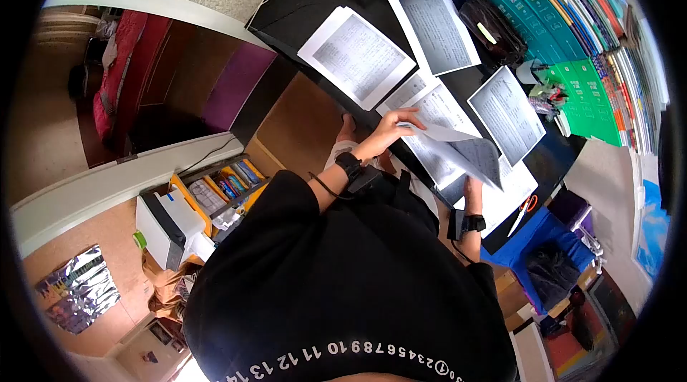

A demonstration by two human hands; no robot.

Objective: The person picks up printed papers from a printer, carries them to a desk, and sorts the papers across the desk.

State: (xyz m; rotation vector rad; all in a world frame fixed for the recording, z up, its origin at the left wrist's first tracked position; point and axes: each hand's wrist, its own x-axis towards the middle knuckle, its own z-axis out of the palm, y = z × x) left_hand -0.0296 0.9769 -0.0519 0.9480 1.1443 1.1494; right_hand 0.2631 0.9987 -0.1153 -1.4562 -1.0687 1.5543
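Observation:
My left hand (392, 131) is closed on the left edge of a lifted sheet of paper (469, 153), its thumb and fingers pinching the corner. The sheet curves up and to the right, with print on its face. My right hand (474, 194) is at the sheet's lower right end, its fingers mostly hidden behind the paper. Beneath lie printed pages (444, 111) on the black desk. Around them are a printed stack (361, 56) to the left, a dark printed page (438, 31) above and another printed page (508, 113) to the right.
Orange-handled scissors (528, 204) lie at the desk's right end. Teal and green binders (587, 99), a dark pouch (490, 30) and a pen holder (531, 73) line the far side. A blue chair (533, 242) stands right; a printer (166, 228) is lower left.

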